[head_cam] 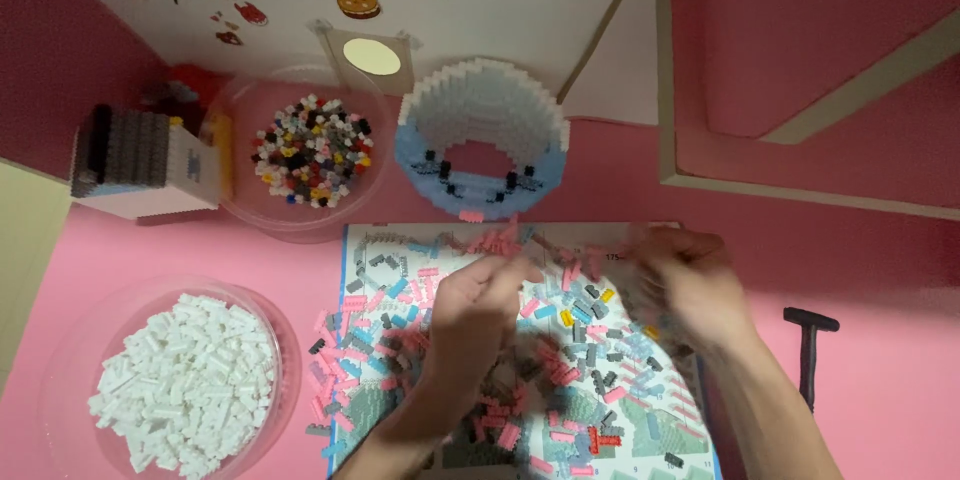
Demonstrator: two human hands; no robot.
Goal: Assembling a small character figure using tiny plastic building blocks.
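Head camera is looking down on a pink table where the left hand (472, 312) is hovering over loose pink, grey and blue mini bricks (560, 360) scattered on an instruction sheet (352, 240), fingers curled as if pinching one; blur is hiding it. The right hand (690, 290) is blurring too, its grip impossible to tell. Sorting seems under way; picking the right small brick is demanding a fine pinch.

Beyond are sitting a half-built round brick model (482, 145) and tubs of white (185, 375) and mixed bricks (312, 150).
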